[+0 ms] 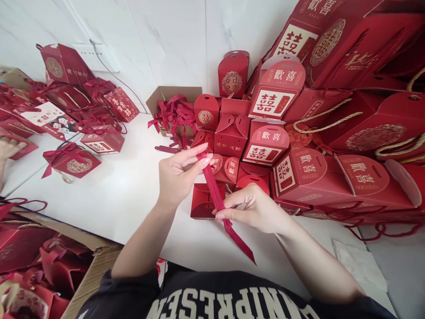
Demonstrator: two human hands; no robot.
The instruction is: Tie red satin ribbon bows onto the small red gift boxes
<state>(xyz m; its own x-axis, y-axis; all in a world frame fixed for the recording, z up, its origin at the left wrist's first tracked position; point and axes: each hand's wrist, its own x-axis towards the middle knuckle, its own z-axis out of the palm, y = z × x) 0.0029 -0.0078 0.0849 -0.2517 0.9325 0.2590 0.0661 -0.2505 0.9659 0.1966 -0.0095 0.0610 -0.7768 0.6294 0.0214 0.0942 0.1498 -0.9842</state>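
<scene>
A dark red ribbon (213,185) stretches slantwise between my two hands above the white table. My left hand (179,173) pinches its upper end between thumb and fingers. Lower down, my right hand (253,208) pinches the same ribbon, and a loose tail hangs past it toward my shirt. Behind the ribbon, partly covered by it and my right hand, a small red gift box (201,201) lies on the table. A cardboard box (193,92) heaped with red ribbons (175,111) stands beyond my left hand.
Red gift boxes (265,141) and larger rope-handled bags (375,119) crowd the right side. Ribbon-tied boxes (79,166) stand at left, where another person's hand (8,148) touches a box. A carton (96,274) of red boxes sits at lower left. A cable (113,73) runs down the wall.
</scene>
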